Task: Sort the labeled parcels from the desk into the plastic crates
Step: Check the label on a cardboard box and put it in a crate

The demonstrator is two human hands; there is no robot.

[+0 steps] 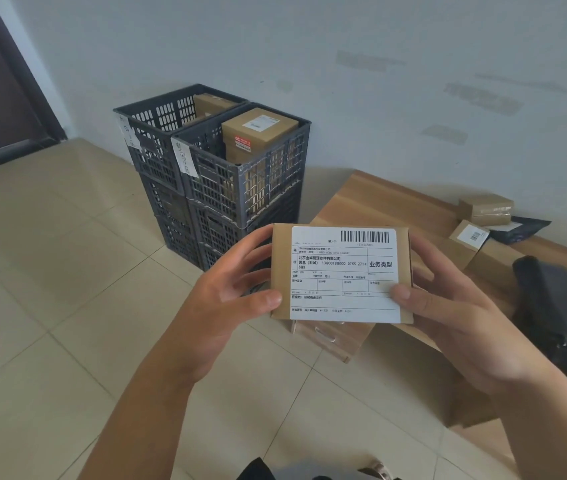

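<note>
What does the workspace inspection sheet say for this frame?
Surface: wooden desk at right, above a tiled floor.
Job's things: labelled parcel held up; two dark crates side by side on lower ones, boxes inside.
Clutter: two small boxes and black bags on the desk.
Grippers: left hand and right hand grip the parcel's sides.
Cables: nothing seen.
Surroundings: pale wall, dark door at left.
</note>
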